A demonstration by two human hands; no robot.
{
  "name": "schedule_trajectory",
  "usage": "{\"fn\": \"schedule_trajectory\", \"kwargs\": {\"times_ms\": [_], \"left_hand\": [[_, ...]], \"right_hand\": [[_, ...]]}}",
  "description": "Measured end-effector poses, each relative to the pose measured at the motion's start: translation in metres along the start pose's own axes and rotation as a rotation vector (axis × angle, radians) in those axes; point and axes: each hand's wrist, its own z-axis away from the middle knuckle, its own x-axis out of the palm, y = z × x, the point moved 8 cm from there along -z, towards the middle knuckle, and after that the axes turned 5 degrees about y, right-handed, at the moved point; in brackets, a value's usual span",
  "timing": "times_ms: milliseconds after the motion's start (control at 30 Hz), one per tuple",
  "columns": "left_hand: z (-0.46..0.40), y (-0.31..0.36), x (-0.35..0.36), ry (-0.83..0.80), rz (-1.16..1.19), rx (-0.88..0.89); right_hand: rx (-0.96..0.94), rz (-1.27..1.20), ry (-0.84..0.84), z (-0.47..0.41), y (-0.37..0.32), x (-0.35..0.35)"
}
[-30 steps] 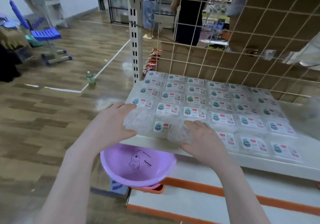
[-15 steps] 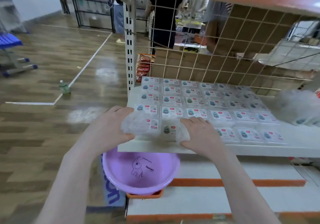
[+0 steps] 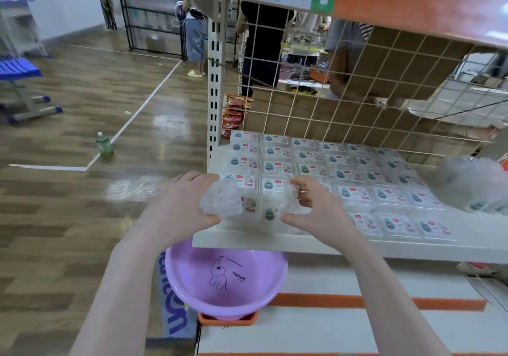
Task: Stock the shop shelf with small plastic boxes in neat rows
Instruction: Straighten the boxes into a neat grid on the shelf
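Small clear plastic boxes with labelled lids (image 3: 312, 170) lie in neat rows across the white shelf (image 3: 384, 247). At the shelf's front left corner I hold a clear plastic-wrapped pack of boxes (image 3: 261, 207) between both hands. My left hand (image 3: 178, 207) grips the crumpled wrap at the pack's left end. My right hand (image 3: 319, 207) pinches the wrap at its right end, thumb below and fingers above. The pack's underside is hidden.
A purple basin (image 3: 228, 281) with an elephant drawing sits on the lower shelf below my hands. A wire grid (image 3: 343, 94) backs the shelf, with people behind it. A blurred plastic bundle (image 3: 472, 188) lies at the right. A green bottle (image 3: 104, 144) stands on the wooden floor.
My hands have lifted the pack's near edge slightly and closed in on its wrap ends. The head camera has tilted up, showing the upper shelf's orange edge.
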Motion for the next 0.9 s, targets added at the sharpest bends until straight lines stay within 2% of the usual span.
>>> {"fn": "schedule_trajectory", "kwargs": {"times_ms": [167,367,533,900], "left_hand": [[-0.002,0.006,0.006,-0.003,0.002,0.002],[-0.007,0.013,0.014,-0.015,0.005,-0.007],[-0.009,0.024,0.018,-0.004,-0.016,0.01],[-0.009,0.02,0.019,0.011,-0.019,-0.007]], "right_hand": [[0.044,-0.185,0.08,0.013,0.027,-0.012],[0.048,0.009,0.064,0.026,0.059,-0.023],[0.007,0.269,0.061,0.025,0.074,-0.019],[-0.141,0.337,0.024,0.015,0.052,-0.005]]}}
